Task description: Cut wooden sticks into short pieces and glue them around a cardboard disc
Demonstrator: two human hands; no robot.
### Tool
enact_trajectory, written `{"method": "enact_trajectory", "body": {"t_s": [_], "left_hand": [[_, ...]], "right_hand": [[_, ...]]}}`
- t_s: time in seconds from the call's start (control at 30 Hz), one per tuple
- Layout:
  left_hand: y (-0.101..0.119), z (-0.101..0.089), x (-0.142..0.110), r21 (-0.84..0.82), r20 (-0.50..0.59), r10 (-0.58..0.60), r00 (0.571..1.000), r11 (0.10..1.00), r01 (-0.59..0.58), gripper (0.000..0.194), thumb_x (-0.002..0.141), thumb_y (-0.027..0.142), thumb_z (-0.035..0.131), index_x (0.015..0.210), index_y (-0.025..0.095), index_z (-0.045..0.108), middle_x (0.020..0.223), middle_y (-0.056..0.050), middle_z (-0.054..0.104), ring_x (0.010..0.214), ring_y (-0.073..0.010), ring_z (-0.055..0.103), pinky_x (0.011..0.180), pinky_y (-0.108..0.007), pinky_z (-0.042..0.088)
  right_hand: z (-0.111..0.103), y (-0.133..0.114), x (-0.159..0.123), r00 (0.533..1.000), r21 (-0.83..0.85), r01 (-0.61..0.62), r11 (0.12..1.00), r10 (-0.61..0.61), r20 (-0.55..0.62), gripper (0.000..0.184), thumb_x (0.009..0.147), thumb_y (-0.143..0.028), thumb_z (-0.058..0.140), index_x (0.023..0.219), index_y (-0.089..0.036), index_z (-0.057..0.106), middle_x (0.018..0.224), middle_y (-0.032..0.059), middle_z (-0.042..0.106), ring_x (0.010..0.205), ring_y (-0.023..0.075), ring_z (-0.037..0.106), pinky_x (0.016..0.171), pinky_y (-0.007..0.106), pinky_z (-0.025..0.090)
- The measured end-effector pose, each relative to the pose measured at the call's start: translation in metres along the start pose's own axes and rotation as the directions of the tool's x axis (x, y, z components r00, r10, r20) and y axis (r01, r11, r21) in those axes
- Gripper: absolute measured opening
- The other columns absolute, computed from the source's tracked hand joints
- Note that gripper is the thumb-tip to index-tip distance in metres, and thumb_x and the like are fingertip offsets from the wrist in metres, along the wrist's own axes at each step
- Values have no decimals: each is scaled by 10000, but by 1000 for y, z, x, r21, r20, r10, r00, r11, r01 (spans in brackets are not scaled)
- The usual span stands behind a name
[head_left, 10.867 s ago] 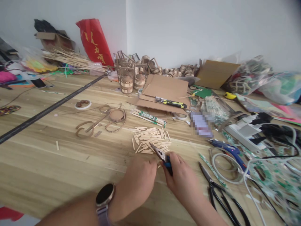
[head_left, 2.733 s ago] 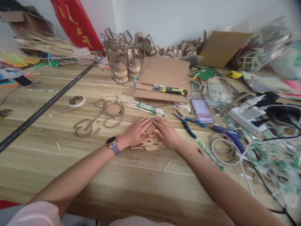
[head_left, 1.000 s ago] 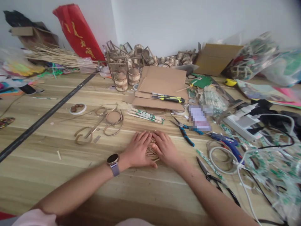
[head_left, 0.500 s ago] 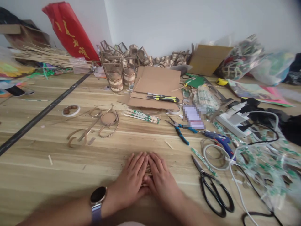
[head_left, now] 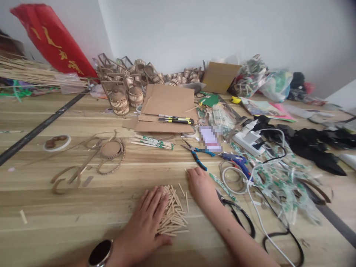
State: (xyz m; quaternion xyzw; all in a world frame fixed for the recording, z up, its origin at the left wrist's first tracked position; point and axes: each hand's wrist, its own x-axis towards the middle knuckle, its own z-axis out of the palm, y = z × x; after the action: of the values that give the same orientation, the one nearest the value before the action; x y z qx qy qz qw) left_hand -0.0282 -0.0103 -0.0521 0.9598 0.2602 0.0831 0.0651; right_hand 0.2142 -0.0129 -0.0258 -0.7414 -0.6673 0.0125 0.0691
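Observation:
A pile of short cut wooden sticks [head_left: 174, 213] lies on the wooden table [head_left: 91, 207] near its front edge. My left hand [head_left: 144, 226], with a dark watch on its wrist, lies flat and open against the pile's left side. My right hand [head_left: 200, 185] rests on the table just right of the pile, fingers stretched forward towards a single loose stick; it holds nothing. Blue-handled pliers [head_left: 196, 154] lie a little beyond my right hand.
Black scissors [head_left: 236, 215] lie right of my right arm, next to a blue glue gun [head_left: 236, 160], white cables and a power strip [head_left: 247, 139]. Cardboard sheets with utility knives [head_left: 175, 119], wrapped chopsticks [head_left: 151, 141], cardboard rings [head_left: 111, 150] and small lantern models [head_left: 122, 102] stand farther back.
Both hands dragged the stick pile toward the table's front edge. Now they have parted: the left stays on the pile, the right has moved forward and to the right. The view swung right.

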Motion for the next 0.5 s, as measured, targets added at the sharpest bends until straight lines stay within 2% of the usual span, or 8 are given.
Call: {"method": "enact_trajectory", "body": {"t_s": [0.13,0.2,0.23,0.3,0.33,0.37,0.43,0.5], "left_hand": [[0,-3,8,-9,40,-4,999,1000,5,1033,737,807,406,1506,207,64,1541,-171,231,1395,-400,216,1075,-612,247],[0,-4,12,8,36,4,999,1000,-4,1044,719,831,387,1504,221,70,1546,-175,211,1393,-433,187,1051,-655,227],[-1,-4,13,21,25,16,1000,1000,-17,1038,723,832,379,1504,221,72,1547,-176,208,1392,-441,182,1049,-660,217],[-2,-3,14,50,-6,49,999,998,-49,1012,742,819,370,1504,218,83,1546,-171,217,1390,-436,188,1063,-645,194],[-3,-2,13,63,-18,63,998,996,-62,1002,750,813,368,1505,216,87,1544,-167,226,1391,-428,193,1072,-633,184],[-4,-1,13,72,-27,72,997,995,-70,996,755,810,366,1505,216,90,1541,-164,237,1391,-420,200,1077,-625,181],[-4,0,12,79,-33,74,997,994,-71,993,757,811,357,1505,218,83,1534,-161,259,1387,-414,217,1072,-621,197],[-4,0,12,78,-39,61,997,995,-57,991,762,808,351,1504,217,67,1527,-164,277,1375,-414,245,1056,-622,227]], "right_hand": [[-1,-19,-24,994,87,94,992,-99,51,239,880,-65,470,944,-198,658,891,62,664,830,185,634,748,260,493],[-11,-15,-29,986,219,129,967,-149,74,230,897,-108,465,918,-220,665,881,41,685,817,171,645,730,244,496],[-18,-6,-29,989,274,104,956,-128,70,224,909,-144,459,935,-224,667,898,39,700,830,170,652,736,244,497],[-38,24,-25,994,210,-105,972,109,-8,226,908,-207,459,989,-215,670,959,60,718,859,186,663,761,268,495],[-49,44,-23,950,123,-297,947,306,-59,231,911,-255,453,963,-222,675,954,60,721,857,193,663,761,277,487],[-60,64,-22,910,75,-398,914,403,-92,261,912,-280,434,908,-200,682,908,89,719,827,220,660,728,304,480],[-79,102,-26,857,23,-502,864,501,-118,348,907,-341,416,736,-175,669,733,115,696,668,230,637,610,315,448],[-87,127,-36,820,-14,-566,824,562,-107,392,861,-414,477,565,-190,601,564,86,636,499,199,567,492,299,382]]}}
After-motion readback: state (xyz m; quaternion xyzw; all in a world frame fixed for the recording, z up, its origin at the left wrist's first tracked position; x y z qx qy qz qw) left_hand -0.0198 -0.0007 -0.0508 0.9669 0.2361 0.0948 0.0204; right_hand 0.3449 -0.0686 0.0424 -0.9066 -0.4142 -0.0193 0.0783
